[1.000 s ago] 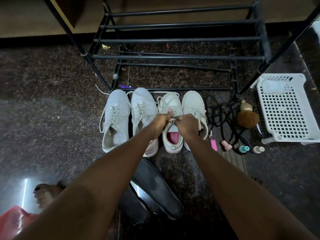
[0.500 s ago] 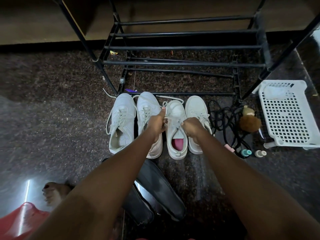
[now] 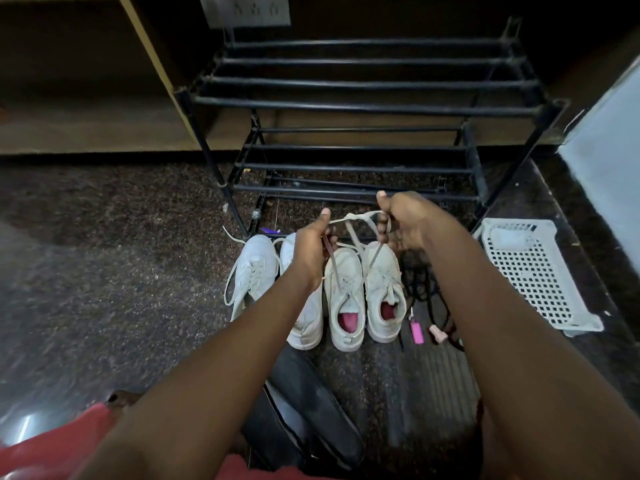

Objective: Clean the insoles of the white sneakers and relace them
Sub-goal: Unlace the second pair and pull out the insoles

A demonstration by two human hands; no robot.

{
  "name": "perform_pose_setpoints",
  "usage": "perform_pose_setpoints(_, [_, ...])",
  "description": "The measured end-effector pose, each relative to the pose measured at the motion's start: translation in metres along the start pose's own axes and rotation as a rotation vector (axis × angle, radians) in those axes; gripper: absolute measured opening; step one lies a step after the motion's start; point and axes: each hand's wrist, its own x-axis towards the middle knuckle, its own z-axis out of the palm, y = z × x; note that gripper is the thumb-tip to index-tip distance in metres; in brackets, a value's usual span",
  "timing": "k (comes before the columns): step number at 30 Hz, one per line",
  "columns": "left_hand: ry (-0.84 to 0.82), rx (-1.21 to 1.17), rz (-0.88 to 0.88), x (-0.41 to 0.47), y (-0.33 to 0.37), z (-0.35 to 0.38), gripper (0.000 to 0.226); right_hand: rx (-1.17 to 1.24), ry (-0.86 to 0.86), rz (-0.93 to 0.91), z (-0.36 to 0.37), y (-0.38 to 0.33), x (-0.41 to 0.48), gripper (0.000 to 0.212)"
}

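Note:
Several white sneakers stand side by side on the dark floor, toes towards the rack. The third sneaker and the fourth sneaker show pink insoles. A white lace runs up from the third sneaker and is stretched between both hands above the shoes. My left hand grips one part of the lace, thumb up. My right hand holds the other part, with lace wound round its fingers. My left arm hides part of the second sneaker. The leftmost sneaker has loose laces.
A black metal shoe rack stands just behind the sneakers. A white perforated basket lies at the right. Black cords, a pink object and a small pale one lie beside the shoes. A black shoe sits near me.
Both hands have risen from the third sneaker's tongue and moved apart, drawing the white lace up and out into a long loop. The view has tilted up, showing more of the rack.

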Motion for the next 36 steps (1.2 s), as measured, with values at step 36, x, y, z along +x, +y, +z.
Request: perform_pose_setpoints(36, [-0.093, 1.43, -0.05, 0.031, -0.147, -0.046, 0.021, -0.893, 0.021, -0.141, 0.104, 0.184, 0.073, 0.025])
